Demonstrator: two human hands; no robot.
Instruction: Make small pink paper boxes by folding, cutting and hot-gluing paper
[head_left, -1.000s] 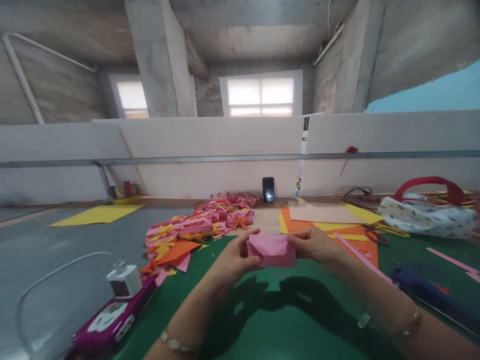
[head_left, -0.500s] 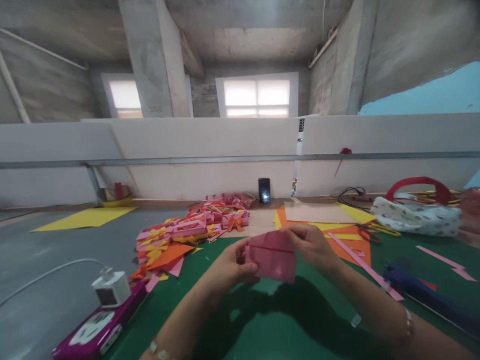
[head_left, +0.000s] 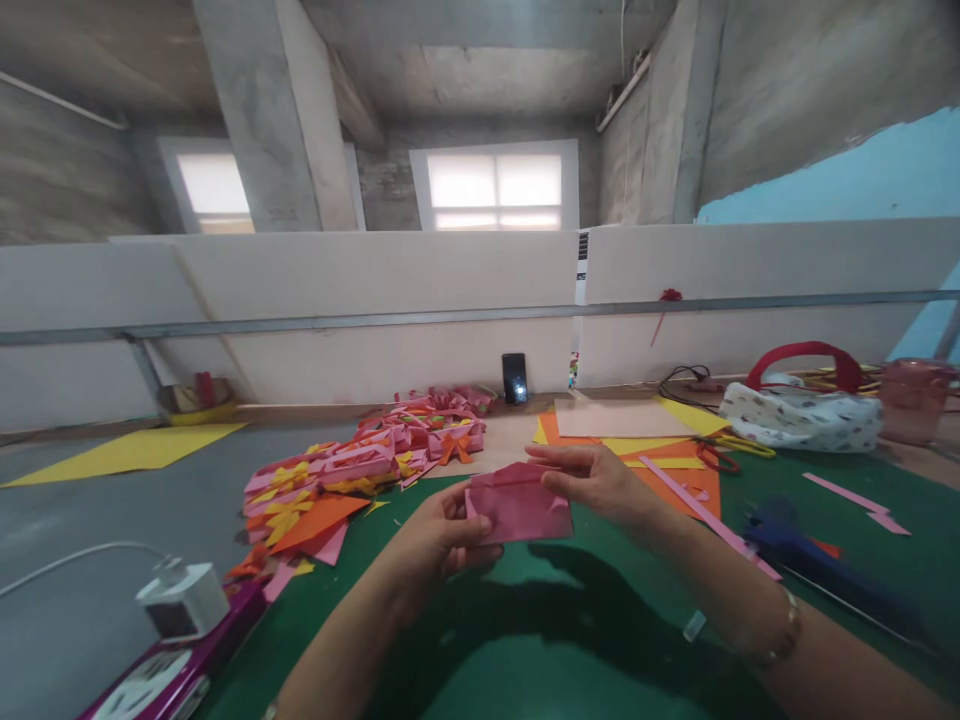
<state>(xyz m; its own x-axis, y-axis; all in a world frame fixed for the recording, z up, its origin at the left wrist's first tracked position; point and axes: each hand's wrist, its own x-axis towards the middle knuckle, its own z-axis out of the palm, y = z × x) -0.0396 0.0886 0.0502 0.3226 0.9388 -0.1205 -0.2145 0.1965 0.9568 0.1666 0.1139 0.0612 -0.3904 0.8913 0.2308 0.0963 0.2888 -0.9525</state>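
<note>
A folded piece of pink paper (head_left: 521, 508) is held up over the green mat (head_left: 525, 640). My left hand (head_left: 450, 530) grips its left edge, the thumb lying on the front and the fingers behind. At the upper right edge my right hand (head_left: 592, 480) is closed on the same paper, with its fingers along the top fold. A heap of pink, orange and yellow paper pieces (head_left: 375, 455) lies beyond my left hand. Right of my right hand are orange paper (head_left: 682, 490) and a long pink strip (head_left: 701, 510).
A purple power strip (head_left: 169, 670) with a white charger (head_left: 184, 600) stands at the left. Scissors (head_left: 746, 445) lie behind a blue tool (head_left: 825, 570) on the right. A white bag with a red handle (head_left: 802, 415), a pink cup (head_left: 915, 400) and a phone (head_left: 515, 378) stand at the back.
The upper part of the pink paper has folded down, so it looks shorter. My right hand has shifted along its top edge. The whole view has turned slightly right.
</note>
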